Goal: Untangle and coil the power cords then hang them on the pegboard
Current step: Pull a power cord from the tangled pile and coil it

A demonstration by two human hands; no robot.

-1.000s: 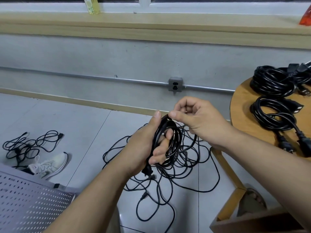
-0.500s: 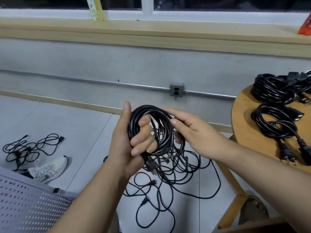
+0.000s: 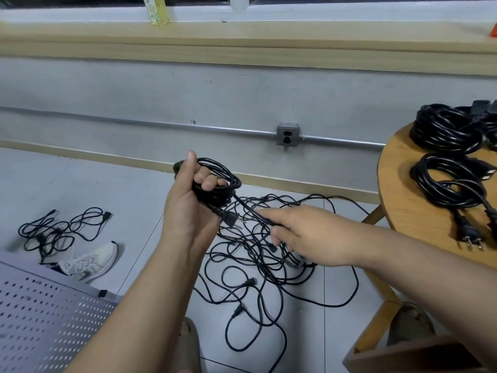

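Observation:
My left hand [image 3: 191,208] grips a coil of black power cord [image 3: 228,179] held up over the floor, its plug [image 3: 230,219] dangling below my palm. A free strand runs from the coil down to my right hand [image 3: 301,235], which pinches it low over a tangled pile of black cords [image 3: 255,254] on the grey floor. A second, smaller tangle [image 3: 61,230] lies on the floor at the left. The grey pegboard [image 3: 40,316] lies at the bottom left corner.
A round wooden table [image 3: 403,200] at the right carries coiled black cords [image 3: 449,187] with plugs. A white sneaker [image 3: 88,261] lies by the pegboard. A wall outlet [image 3: 287,134] sits on a metal conduit along the grey wall.
My right hand left the coil and dropped down to the right, drawing a strand out toward the floor pile. My left hand turned the coil flatter.

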